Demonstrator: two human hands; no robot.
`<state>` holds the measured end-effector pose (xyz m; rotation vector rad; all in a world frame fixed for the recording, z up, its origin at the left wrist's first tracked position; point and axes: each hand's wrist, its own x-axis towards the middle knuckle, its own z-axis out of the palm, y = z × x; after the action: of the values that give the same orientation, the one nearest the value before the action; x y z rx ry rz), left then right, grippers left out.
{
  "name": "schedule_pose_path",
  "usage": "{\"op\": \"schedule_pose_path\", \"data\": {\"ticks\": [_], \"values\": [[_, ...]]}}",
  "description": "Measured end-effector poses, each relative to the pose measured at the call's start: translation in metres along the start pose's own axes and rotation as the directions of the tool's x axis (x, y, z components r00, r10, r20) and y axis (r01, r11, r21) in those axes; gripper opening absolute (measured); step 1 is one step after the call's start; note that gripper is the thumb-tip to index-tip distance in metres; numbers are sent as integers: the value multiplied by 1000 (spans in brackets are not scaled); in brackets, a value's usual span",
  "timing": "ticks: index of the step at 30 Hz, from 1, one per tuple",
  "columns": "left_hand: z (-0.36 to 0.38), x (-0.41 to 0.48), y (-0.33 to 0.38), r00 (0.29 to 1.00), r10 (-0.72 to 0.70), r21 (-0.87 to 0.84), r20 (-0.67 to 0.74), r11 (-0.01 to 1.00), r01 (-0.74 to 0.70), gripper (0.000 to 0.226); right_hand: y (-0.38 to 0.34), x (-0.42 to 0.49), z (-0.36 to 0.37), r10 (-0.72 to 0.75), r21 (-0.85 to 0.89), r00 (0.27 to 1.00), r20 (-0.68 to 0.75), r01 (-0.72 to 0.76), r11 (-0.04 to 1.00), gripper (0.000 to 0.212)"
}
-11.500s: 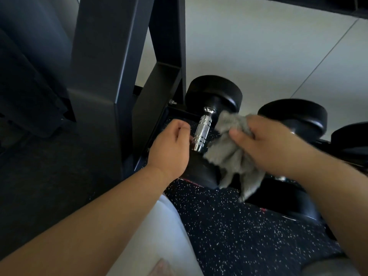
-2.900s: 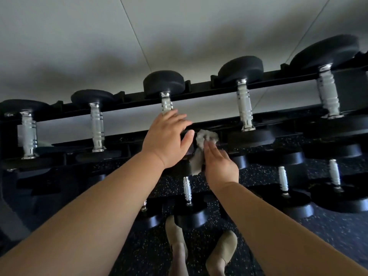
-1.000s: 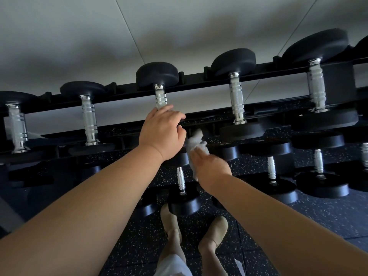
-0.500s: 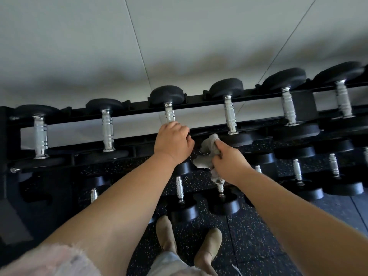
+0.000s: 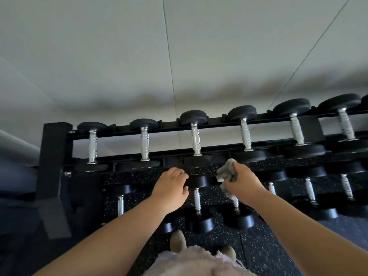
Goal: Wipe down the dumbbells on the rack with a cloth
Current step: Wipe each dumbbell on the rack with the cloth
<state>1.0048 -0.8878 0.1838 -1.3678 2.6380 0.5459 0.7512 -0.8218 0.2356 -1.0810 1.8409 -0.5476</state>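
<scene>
Grey and crumpled, the soft cloth (image 5: 227, 173) sits bunched in the person's right hand (image 5: 242, 182), fingers and thumb closed round it, with a loose corner hanging below the palm. The hand holds it just in front of the top tier of the black steel rack (image 5: 52, 156), between the near heads of the third and fourth dumbbells from the left; I cannot tell whether it touches either. The left hand (image 5: 170, 189) hovers beside it, a little lower and apart from the cloth, its fingers loosely bent with nothing in them, next to a round black head on the tier below. The black rubber-headed dumbbells (image 5: 195, 140) with ribbed chrome handles lie in a row across the two rails of the top tier. Each has its long axis running from the front rail back toward the wall, its far head against the rear rail. A shorter row lies the same way on the lower tier. The rack stands on a black rubber floor (image 5: 258, 246) flecked with white, against a pale panelled wall (image 5: 119, 56) with thin seams. Two beige shoes (image 5: 178, 243) point at the rack's foot.
</scene>
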Motion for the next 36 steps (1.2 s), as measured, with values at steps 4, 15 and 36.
{"op": "schedule_pose_path", "data": {"ticks": [4, 15, 36], "values": [[-6, -20, -34, 996, -43, 51, 74, 998, 39, 42, -1, 5, 21, -39, -138, 999, 29, 43, 989, 39], [-34, 3, -20, 996, -8, -17, 92, 1000, 10, 49, 4, -13, 0, -91, -405, 987, -133, 30, 914, 26], [26, 58, 345, 963, 227, -2, 144, 973, -229, 48, 262, -199, -236, 93, -232, 867, -489, -232, 944, 24]]}}
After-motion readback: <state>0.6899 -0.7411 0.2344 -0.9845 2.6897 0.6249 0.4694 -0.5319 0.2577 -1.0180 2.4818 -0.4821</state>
